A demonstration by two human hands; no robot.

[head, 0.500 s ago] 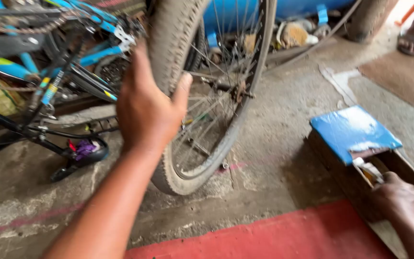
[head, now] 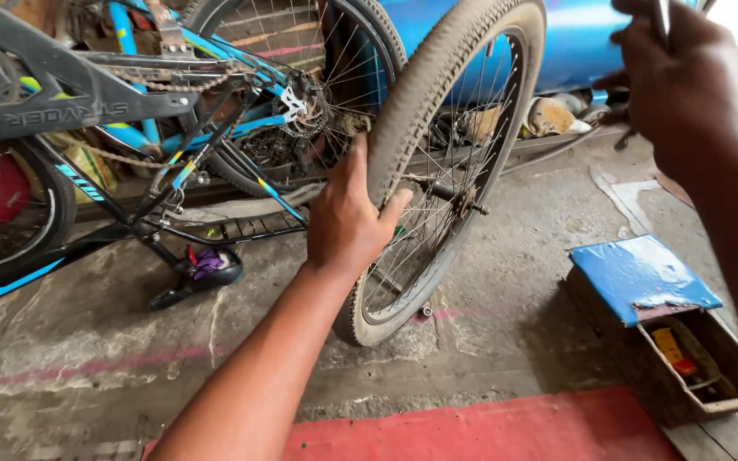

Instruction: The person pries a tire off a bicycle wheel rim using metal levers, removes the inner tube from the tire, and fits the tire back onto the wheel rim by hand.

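Note:
A loose bicycle wheel with a dusty knobby tyre stands upright on the concrete floor. My left hand grips its tyre on the near side, holding it up. My right hand is raised at the upper right, closed around a thin metal tool whose tip pokes above the fingers. An upside-down blue and black bicycle lies behind the wheel at the left, with its chain and rear sprockets showing.
A wooden toolbox with a blue lid sits on the floor at the right, small items inside. A red painted strip runs along the near floor. A blue drum and clutter stand behind the wheel.
My right hand has risen from the toolbox up to the top right, now holding a tool. The view has shifted lower; my left hand stays on the tyre.

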